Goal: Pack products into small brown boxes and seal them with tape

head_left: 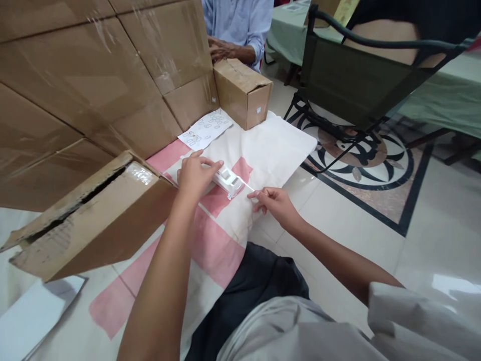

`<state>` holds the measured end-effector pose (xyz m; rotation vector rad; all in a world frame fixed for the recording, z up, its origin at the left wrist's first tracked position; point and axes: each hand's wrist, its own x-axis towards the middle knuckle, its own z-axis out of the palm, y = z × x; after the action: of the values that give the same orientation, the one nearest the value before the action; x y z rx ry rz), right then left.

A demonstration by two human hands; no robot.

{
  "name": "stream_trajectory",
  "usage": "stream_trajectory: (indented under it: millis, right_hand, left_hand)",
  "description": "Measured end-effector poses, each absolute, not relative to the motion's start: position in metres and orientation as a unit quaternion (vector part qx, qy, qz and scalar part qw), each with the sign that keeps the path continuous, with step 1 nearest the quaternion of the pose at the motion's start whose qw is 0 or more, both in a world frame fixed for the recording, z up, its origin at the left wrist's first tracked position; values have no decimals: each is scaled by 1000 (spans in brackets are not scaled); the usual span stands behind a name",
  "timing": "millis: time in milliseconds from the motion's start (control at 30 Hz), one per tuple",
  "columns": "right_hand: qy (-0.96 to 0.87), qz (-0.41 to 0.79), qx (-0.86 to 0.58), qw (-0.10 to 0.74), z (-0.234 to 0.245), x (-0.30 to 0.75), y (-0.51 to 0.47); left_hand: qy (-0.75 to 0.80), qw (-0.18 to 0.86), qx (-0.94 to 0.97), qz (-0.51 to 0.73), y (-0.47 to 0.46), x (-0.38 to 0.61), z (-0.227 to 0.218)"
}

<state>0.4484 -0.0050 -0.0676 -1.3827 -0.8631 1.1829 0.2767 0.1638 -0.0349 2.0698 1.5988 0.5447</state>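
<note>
A white toy car (229, 180) lies on the pink-and-white cloth near the table's edge. My left hand (196, 173) is closed on the car's far left end, thumb along its top, and hides that end. Between the thumb and fingers of my right hand (272, 203) is a thin white stick (248, 186), pinched just off the table's edge. The stick points toward the car's near end. Whether its tip touches the car I cannot tell.
Stacked cardboard boxes (90, 65) wall off the left. An open-topped carton (101, 215) stands by my left arm, a smaller box (244, 95) at the far corner. A printed sheet (206, 129) lies behind the car. A co-worker's hands (225, 50) and a folding chair (338, 85) are beyond.
</note>
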Motion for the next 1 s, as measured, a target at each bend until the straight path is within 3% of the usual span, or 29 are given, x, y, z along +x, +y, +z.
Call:
stream_trajectory:
  millis: [233,500,700,1000]
  right_hand:
    - [-355,512,-587,517,-67,443,10]
    - [-354,532,-580,504,-68,444,17]
    - [-361,550,-572,490,-65,441,28]
    - [-367,563,-566,477,-63,440,40]
  left_hand:
    - [582,138,766,236,155,285,-33]
    - [579,198,761,214,160,281,-36]
    - [573,130,772,242,153,287,-34]
    - [567,245,754,224,167,278,-40]
